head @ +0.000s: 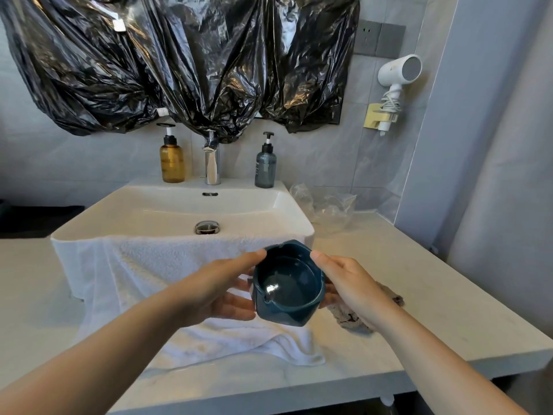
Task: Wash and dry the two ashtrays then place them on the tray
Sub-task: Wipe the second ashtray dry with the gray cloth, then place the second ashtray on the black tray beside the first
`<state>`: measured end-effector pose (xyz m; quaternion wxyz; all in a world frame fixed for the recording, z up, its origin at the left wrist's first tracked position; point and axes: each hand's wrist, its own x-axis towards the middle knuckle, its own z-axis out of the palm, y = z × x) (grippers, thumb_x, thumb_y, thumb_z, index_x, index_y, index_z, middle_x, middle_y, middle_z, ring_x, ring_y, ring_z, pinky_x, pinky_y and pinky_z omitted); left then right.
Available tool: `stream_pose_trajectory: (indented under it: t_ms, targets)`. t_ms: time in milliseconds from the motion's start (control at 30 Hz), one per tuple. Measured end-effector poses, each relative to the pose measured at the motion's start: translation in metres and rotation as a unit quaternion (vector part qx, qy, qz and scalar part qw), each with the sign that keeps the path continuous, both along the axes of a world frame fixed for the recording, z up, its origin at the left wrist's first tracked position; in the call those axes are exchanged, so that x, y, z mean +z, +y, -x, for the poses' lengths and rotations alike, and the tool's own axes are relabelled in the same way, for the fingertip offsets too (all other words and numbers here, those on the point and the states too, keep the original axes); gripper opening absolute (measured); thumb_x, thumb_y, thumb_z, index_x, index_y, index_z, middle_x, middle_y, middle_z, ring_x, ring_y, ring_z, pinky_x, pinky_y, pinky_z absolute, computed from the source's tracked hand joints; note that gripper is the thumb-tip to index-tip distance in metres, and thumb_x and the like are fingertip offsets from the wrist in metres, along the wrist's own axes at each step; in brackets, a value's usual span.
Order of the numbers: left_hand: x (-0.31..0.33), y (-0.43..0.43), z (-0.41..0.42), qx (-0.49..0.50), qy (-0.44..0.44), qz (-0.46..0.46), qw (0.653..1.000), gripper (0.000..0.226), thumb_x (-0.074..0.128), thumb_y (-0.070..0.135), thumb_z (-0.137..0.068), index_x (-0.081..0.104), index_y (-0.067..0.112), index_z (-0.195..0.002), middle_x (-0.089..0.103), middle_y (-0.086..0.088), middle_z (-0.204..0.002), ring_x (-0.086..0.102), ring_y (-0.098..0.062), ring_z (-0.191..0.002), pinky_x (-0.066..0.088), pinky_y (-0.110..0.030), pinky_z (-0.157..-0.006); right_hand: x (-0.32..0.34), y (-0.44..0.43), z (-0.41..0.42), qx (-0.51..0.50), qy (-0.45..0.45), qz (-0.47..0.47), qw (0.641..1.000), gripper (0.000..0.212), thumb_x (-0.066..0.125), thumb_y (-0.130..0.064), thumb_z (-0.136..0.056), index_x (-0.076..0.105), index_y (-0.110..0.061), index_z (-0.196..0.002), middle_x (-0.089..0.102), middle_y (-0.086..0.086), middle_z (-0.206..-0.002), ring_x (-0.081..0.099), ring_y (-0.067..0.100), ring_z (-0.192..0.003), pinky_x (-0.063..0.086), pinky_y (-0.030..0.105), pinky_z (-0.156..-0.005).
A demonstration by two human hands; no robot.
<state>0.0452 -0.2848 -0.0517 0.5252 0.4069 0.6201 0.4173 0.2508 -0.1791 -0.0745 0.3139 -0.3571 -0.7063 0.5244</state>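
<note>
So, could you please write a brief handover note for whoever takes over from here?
Left hand and right hand: both grip one dark blue ashtray, held upright above the counter in front of the sink.
White towel hangs over the sink's front edge; a brownish cloth lies on the counter under the right hand.
Faucet shows no running water.
Second ashtray and tray: not in view.
Done: cannot tell whether this ashtray is washed.
Left: finish both ashtrays, then place them on the tray.

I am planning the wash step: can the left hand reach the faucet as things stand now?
Probably yes, once it lets go: the left hand and right hand both hold the ashtray. The way over the sink to the faucet looks free.
</note>
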Motion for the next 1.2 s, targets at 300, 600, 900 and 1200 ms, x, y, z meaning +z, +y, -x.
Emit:
stream_pose_trajectory:
  t_ms: [300, 600, 900, 1200]
  targets:
    - [-0.008, 0.0, -0.02, 0.052, 0.081, -0.106, 0.99, 0.027, 0.057, 0.029, -0.094, 0.067, 0.005, -0.102, 0.072, -0.018, -0.095, 0.072, -0.028, -0.078, 0.061, -0.039, -0.068, -0.003, 0.003, 0.002, 0.013, -0.004, 0.049, 0.999, 0.051, 0.044, -0.045, -0.099, 0.069, -0.002, -0.106, 0.068, 0.016, -0.087, 0.063, 0.026, -0.075, 0.054, 0.032, -0.061]
    - [-0.01, 0.004, -0.027, 0.09, 0.098, -0.129, 0.983, 0.031, 0.052, 0.025, -0.096, 0.069, -0.001, -0.092, 0.07, -0.015, -0.078, 0.068, -0.019, -0.061, 0.06, -0.037, -0.06, 0.009, 0.007, -0.005, 0.013, -0.053, 0.036, 0.998, 0.05, 0.046, -0.049, -0.097, 0.07, -0.005, -0.104, 0.072, 0.018, -0.089, 0.068, 0.026, -0.072, 0.059, 0.034, -0.065]
    - [-0.013, -0.037, 0.004, 0.215, 0.113, -0.1, 0.965, 0.028, 0.054, 0.023, -0.095, 0.07, 0.0, -0.092, 0.068, -0.029, -0.091, 0.066, -0.026, -0.062, 0.058, -0.035, -0.055, 0.029, 0.002, 0.006, 0.038, -0.208, -0.272, 0.939, 0.018, 0.064, -0.037, -0.09, 0.069, -0.023, -0.08, 0.068, -0.006, -0.077, 0.064, 0.008, -0.073, 0.054, 0.032, -0.072]
    - [-0.012, -0.152, 0.051, 0.378, 0.125, -0.071, 0.914, 0.026, 0.052, 0.023, -0.097, 0.067, 0.001, -0.099, 0.065, -0.034, -0.1, 0.066, -0.027, -0.061, 0.058, -0.032, -0.051, 0.028, -0.044, 0.105, 0.215, -0.183, -0.321, 0.904, 0.014, 0.063, -0.032, -0.089, 0.068, -0.021, -0.083, 0.065, -0.008, -0.075, 0.061, 0.007, -0.072, 0.05, 0.029, -0.068]
